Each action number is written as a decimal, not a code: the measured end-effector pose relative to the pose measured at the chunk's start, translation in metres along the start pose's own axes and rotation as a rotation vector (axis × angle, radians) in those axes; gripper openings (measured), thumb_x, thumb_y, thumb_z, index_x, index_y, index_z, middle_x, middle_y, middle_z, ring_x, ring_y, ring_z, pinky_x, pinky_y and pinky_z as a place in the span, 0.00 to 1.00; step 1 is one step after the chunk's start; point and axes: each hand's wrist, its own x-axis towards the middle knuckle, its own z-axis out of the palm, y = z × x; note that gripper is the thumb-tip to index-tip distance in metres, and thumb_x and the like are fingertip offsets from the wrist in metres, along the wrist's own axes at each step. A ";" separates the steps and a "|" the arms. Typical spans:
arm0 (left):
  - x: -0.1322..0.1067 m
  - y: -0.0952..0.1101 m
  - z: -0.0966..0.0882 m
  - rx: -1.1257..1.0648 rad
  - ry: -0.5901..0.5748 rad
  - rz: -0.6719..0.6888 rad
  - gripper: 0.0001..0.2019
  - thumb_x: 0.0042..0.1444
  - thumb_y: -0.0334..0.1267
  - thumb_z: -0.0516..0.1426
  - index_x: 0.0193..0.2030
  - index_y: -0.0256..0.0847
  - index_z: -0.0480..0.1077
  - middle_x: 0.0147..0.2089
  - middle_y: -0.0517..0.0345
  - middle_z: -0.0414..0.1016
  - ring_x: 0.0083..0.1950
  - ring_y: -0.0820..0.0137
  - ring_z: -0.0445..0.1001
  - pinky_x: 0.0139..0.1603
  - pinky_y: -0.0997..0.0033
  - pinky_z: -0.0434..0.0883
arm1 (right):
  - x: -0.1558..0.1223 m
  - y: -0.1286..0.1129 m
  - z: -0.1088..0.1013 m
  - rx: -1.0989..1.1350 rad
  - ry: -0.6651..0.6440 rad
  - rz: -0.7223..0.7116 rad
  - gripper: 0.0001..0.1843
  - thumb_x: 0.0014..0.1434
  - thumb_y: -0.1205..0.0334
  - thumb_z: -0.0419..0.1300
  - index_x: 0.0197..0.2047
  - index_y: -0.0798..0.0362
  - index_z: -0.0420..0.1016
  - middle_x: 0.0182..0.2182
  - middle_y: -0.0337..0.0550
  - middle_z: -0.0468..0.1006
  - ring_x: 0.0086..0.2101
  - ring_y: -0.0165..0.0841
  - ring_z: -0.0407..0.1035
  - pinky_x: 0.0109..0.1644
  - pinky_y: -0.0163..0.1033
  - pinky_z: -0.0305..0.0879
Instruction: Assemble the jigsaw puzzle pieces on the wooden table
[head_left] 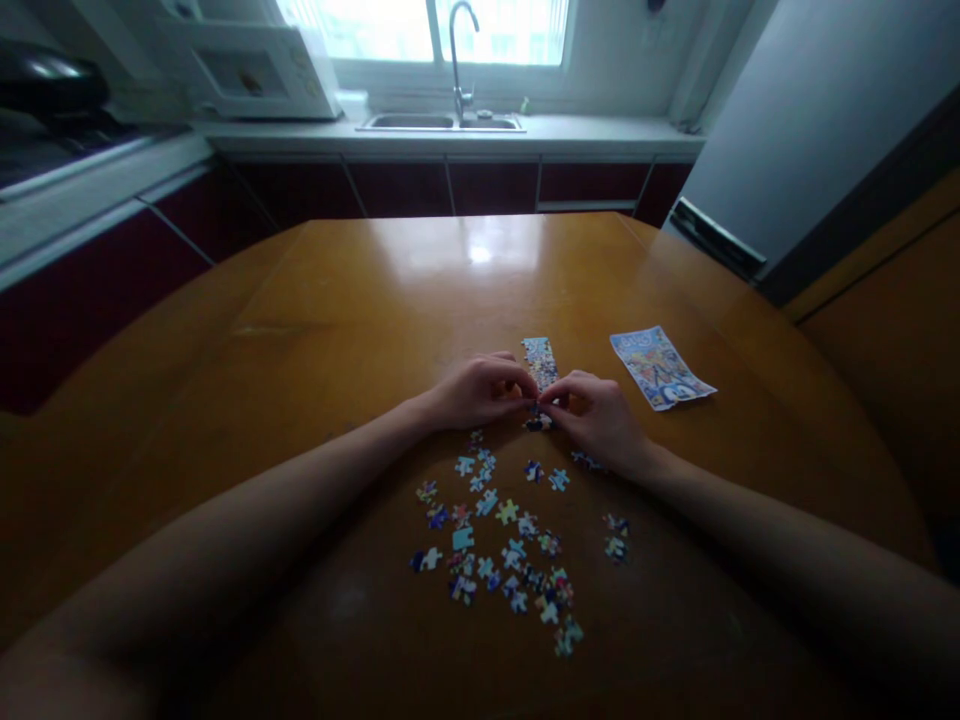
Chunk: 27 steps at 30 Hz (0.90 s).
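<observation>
A narrow joined strip of jigsaw puzzle (pixel 539 360) lies on the wooden table, running away from me. At its near part, my left hand (pixel 484 392) and my right hand (pixel 596 412) meet with fingertips pinched together, almost touching. A puzzle piece seems to be between the fingertips, but the fingers cover most of it. Just below the fingertips, a dark and white piece (pixel 538 423) shows. Closer to me, loose puzzle pieces (pixel 508 511) are scattered, with some beside and partly behind my right hand.
A printed picture sheet (pixel 663 368) lies to the right of the strip on the table (pixel 337 290). Two more pieces (pixel 616 548) sit apart at right. Beyond the table are a counter with a sink (pixel 412 122), a microwave (pixel 251 70) and a fridge (pixel 802 120).
</observation>
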 end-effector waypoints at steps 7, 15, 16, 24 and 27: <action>0.001 0.003 -0.003 -0.041 0.021 0.031 0.06 0.62 0.37 0.62 0.41 0.40 0.80 0.33 0.54 0.76 0.36 0.70 0.71 0.37 0.71 0.70 | -0.006 -0.001 -0.006 -0.143 -0.005 -0.155 0.09 0.59 0.73 0.61 0.36 0.50 0.79 0.35 0.43 0.78 0.40 0.37 0.69 0.46 0.45 0.65; -0.001 0.004 -0.005 -0.100 -0.028 -0.088 0.06 0.59 0.39 0.65 0.39 0.40 0.82 0.33 0.55 0.74 0.32 0.74 0.70 0.30 0.75 0.66 | -0.018 -0.005 -0.002 -0.265 -0.139 -0.238 0.13 0.59 0.74 0.59 0.32 0.50 0.82 0.36 0.45 0.74 0.40 0.38 0.63 0.44 0.43 0.62; -0.001 0.004 -0.005 -0.099 -0.032 -0.094 0.06 0.59 0.39 0.65 0.39 0.39 0.82 0.32 0.55 0.74 0.32 0.74 0.70 0.30 0.76 0.66 | -0.017 -0.004 -0.002 -0.268 -0.139 -0.236 0.13 0.59 0.74 0.59 0.32 0.50 0.82 0.36 0.45 0.74 0.40 0.38 0.63 0.44 0.43 0.62; 0.000 0.006 -0.002 -0.061 -0.019 -0.097 0.07 0.58 0.40 0.65 0.39 0.40 0.82 0.32 0.56 0.73 0.32 0.74 0.70 0.30 0.76 0.67 | -0.018 -0.005 -0.001 -0.271 -0.142 -0.204 0.13 0.61 0.74 0.59 0.33 0.50 0.82 0.36 0.46 0.74 0.42 0.38 0.63 0.45 0.44 0.63; -0.001 0.006 -0.002 -0.058 -0.018 -0.120 0.07 0.58 0.40 0.66 0.39 0.40 0.82 0.32 0.56 0.73 0.32 0.74 0.71 0.30 0.76 0.67 | -0.017 -0.006 -0.001 -0.274 -0.138 -0.207 0.12 0.62 0.72 0.59 0.32 0.50 0.82 0.36 0.46 0.73 0.41 0.38 0.63 0.45 0.44 0.63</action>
